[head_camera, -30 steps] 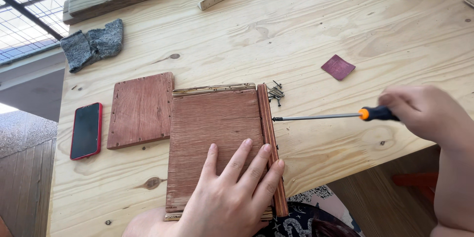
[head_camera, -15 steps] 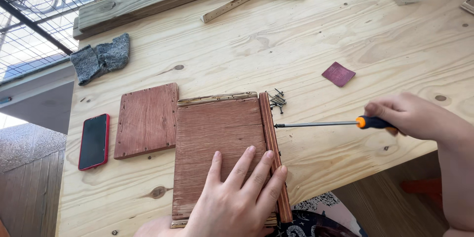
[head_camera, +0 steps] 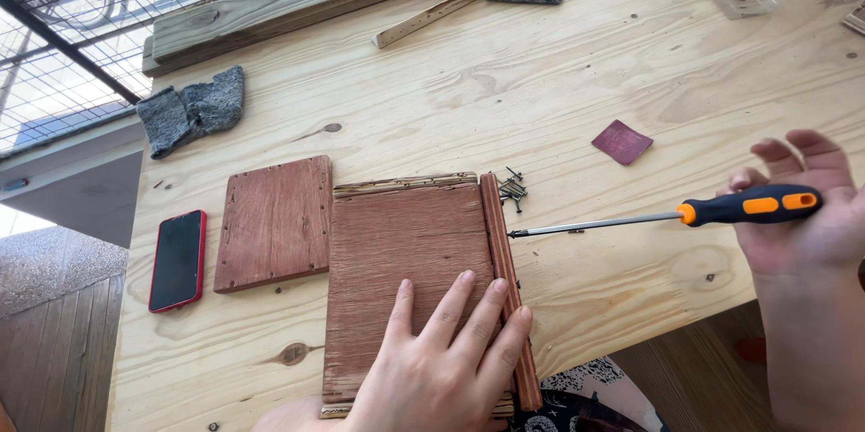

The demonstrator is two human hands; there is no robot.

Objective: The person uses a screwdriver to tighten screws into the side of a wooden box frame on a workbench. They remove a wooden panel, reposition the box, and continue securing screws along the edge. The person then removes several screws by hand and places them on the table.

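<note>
My left hand (head_camera: 446, 364) lies flat, fingers spread, pinning the big wooden panel (head_camera: 405, 261). My right hand (head_camera: 802, 216) cradles the screwdriver (head_camera: 667, 214) in a loose open palm, tip near the side strip (head_camera: 506, 270). Loose screws (head_camera: 514, 187) wait beside it, so fastening looks unfinished.

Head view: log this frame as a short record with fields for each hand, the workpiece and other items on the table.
left hand: flat on the panel, fingers spread
right hand: open, screwdriver lying on the palm, tip toward the strip
strip: along the panel's right edge
screws: small pile by the strip's top end
other items: smaller board, phone, sandpaper, gloves
surface: table
</note>
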